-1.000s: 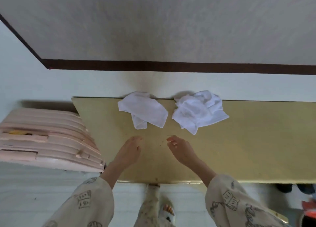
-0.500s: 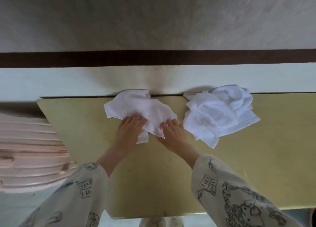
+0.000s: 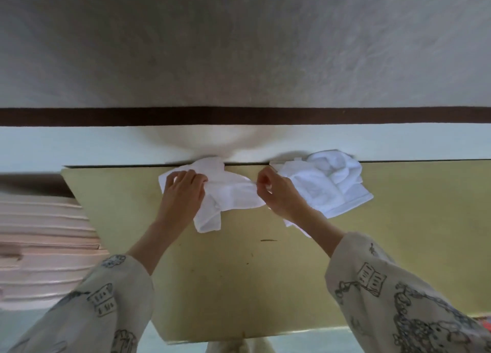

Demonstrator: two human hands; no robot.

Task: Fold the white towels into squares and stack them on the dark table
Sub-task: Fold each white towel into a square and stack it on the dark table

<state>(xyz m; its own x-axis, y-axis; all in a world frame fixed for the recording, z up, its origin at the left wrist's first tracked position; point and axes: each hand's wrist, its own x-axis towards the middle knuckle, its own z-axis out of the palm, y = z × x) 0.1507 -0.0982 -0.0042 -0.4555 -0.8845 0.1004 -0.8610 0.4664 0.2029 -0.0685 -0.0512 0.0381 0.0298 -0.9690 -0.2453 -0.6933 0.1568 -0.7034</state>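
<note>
My left hand [image 3: 183, 190] and right hand [image 3: 279, 196] each pinch an edge of the crumpled white towel [image 3: 228, 193] at the table's [image 3: 239, 273] far edge. I'd pull the corners apart evenly and lay it flat before folding, clear of the second towel [image 3: 329, 182].

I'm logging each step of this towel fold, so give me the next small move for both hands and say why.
Probably draw the hands apart to spread the left towel flat on the table. The left hand holds its left part and the right hand pinches its right edge, yet it lies crumpled, and no square fold can start until it lies flat. The other towel sits untouched in a heap.
</note>
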